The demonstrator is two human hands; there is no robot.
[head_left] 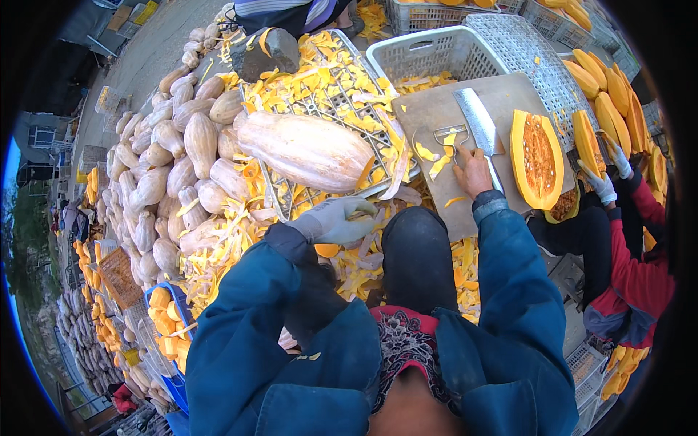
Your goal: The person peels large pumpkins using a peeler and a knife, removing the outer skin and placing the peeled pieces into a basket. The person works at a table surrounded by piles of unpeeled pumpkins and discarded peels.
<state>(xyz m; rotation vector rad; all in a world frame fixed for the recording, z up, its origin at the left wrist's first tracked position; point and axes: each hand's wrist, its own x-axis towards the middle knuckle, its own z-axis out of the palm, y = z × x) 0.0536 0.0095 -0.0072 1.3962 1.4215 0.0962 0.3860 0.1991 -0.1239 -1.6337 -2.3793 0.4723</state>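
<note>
My left hand (339,219), in a grey glove, is held half curled with nothing in it, just below a large unpeeled pumpkin (308,150). That pumpkin lies on an upturned plastic crate (327,103) strewn with peel. My bare right hand (472,171) is over a wooden board (436,117), its fingers at the handle of a wire-framed peeler (451,132); whether they grip it is not clear. Beside the hand lies a cleaver (477,117), its handle passing right by the fingers. A peeled pumpkin half (537,158) with seeds showing rests cut side up on the board's right part.
A heap of unpeeled pumpkins (158,158) spreads at left. A grey stone block (264,54) sits at the crate's far corner. Behind the board stands a white plastic basket (436,54). At right, a co-worker's gloved hands (602,185) hold a peeled pumpkin piece. Peelings (354,272) cover the ground.
</note>
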